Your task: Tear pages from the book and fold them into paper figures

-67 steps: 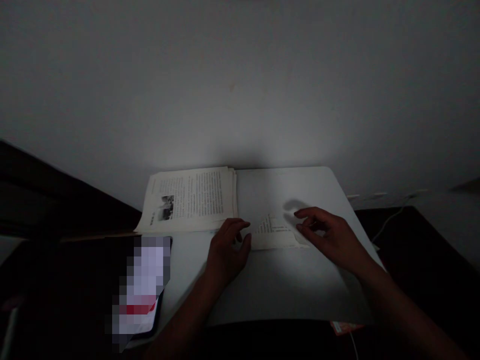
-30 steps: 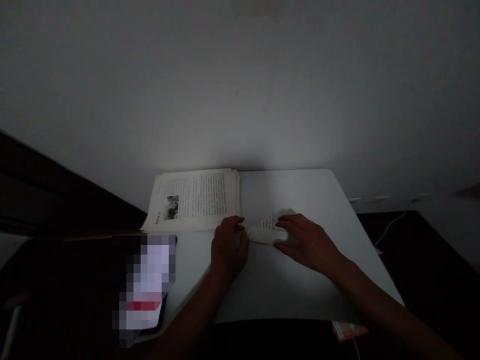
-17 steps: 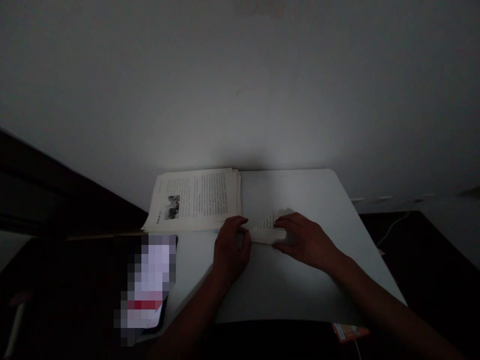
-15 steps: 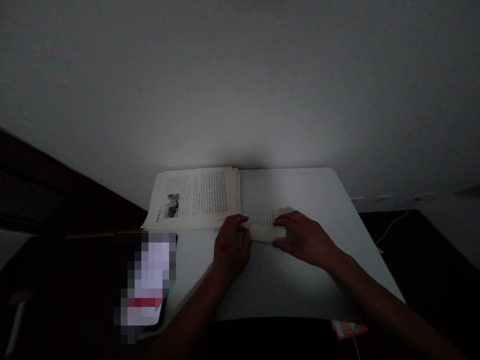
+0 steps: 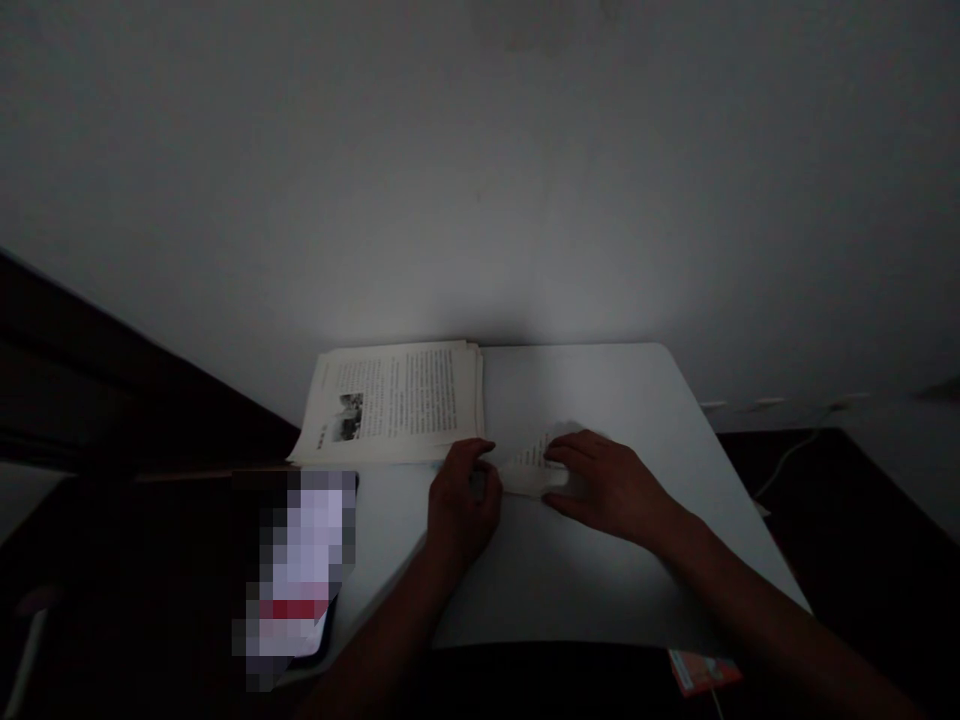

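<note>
A small folded piece of printed paper (image 5: 530, 465) lies on a white table (image 5: 600, 580) between my hands. My left hand (image 5: 461, 500) rests with its fingers curled at the paper's left tip. My right hand (image 5: 604, 490) lies flat on top of the paper's right part, fingers stretched out and pressing down. Most of the paper is hidden under my right hand. The room is dim.
An open book (image 5: 394, 403) with text and a small photo lies at the table's back left, against a pale wall. A lit phone screen (image 5: 300, 570) sits at the left front. A red-edged card (image 5: 701, 672) and a white cable (image 5: 787, 455) lie to the right.
The paper lay wider and flatter at first. My right hand has come leftward over it and now presses it flat, while my left hand has stayed at its left tip.
</note>
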Tool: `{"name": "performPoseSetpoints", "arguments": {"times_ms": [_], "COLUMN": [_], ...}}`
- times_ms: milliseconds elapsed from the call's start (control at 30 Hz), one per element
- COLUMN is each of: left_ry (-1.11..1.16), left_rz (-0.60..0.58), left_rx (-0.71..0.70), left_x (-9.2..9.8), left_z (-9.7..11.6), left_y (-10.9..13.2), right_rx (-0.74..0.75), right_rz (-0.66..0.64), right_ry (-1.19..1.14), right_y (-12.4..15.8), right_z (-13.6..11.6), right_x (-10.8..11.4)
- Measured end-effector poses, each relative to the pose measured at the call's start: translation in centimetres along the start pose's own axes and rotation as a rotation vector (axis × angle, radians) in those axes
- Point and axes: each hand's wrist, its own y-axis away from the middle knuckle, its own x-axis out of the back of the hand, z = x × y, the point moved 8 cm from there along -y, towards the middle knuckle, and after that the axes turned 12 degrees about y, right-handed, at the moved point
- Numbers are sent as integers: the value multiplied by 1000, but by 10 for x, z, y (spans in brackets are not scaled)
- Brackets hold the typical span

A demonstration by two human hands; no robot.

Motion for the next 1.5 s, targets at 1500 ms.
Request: {"name": "performPoseSetpoints", "arguments": {"times_ms": [1500], "left_ry": [109], "left_rz": [-1], "left_rx": [100], "left_x": [4], "left_z": [1], "left_y": [1], "right_rx": [-3], "right_rz": [57], "right_ry": [-101], "right_y": [-3], "right_z": [5], "right_x": [-9]}}
